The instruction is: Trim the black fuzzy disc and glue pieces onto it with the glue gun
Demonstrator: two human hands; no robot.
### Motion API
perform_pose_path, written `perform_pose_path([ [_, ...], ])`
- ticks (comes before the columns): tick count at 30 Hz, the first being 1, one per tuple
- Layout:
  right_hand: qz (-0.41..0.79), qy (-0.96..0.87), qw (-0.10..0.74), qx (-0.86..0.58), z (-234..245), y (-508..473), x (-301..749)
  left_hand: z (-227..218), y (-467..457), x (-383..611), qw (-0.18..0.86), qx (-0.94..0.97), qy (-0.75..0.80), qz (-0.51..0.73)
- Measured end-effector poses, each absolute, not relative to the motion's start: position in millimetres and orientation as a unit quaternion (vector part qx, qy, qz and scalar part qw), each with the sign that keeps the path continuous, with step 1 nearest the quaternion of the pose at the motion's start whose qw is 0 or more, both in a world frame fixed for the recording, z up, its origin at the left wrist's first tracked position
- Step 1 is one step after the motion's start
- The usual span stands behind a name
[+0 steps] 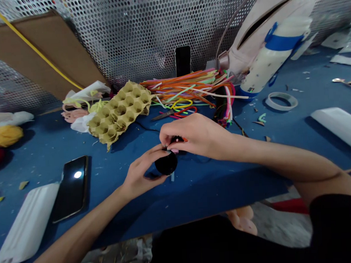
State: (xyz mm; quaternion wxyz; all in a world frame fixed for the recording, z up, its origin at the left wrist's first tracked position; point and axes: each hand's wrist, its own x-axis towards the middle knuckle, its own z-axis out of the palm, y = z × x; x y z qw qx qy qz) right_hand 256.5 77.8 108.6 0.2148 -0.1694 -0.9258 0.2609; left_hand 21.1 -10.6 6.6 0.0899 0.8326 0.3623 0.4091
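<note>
My left hand (139, 172) grips a black round object (166, 164) between thumb and fingers, a little above the blue table. At the object's upper edge, the thumb and forefinger of my right hand (197, 136) are pinched together. What they hold, if anything, is hidden. Small pink and orange bits show by the right fingertips, too small to name. Beyond my hands lie scissors (164, 115), with red and yellow loops at their handle end. Behind them is a bundle of coloured pipe cleaners (185, 86).
An egg carton (123, 110) lies left of the pipe cleaners. Phones are at the left (71, 188) and upright against the mesh (183, 60). On the right are a white bottle (270, 58), a tape roll (281, 101) and a white block (341, 126).
</note>
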Motion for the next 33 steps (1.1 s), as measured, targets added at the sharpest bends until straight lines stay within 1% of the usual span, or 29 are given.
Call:
perform_pose_path([
  [10, 0.210, -0.938, 0.212, -0.178, 118, 82, 263, 8, -11, 21, 0.100, 0.825, 0.376, 0.409],
  [17, 0.210, -0.938, 0.222, -0.161, 114, 81, 260, 6, -9, 22, 0.084, 0.833, 0.361, 0.410],
  [22, 0.196, -0.940, 0.227, -0.163, 110, 81, 258, 6, -10, 23, 0.085, 0.829, 0.379, 0.403],
  [24, 0.152, -0.945, 0.246, -0.155, 107, 81, 258, 6, -10, 22, 0.090, 0.820, 0.396, 0.402],
  [27, 0.041, -0.945, 0.301, -0.121, 102, 80, 258, 4, -9, 21, 0.103, 0.801, 0.423, 0.411],
  [29, -0.014, -0.941, 0.323, -0.101, 98, 78, 256, 1, -8, 19, 0.114, 0.787, 0.435, 0.422],
  [33, -0.046, -0.948, 0.306, -0.076, 94, 73, 253, -3, -6, 18, 0.167, 0.750, 0.455, 0.450],
])
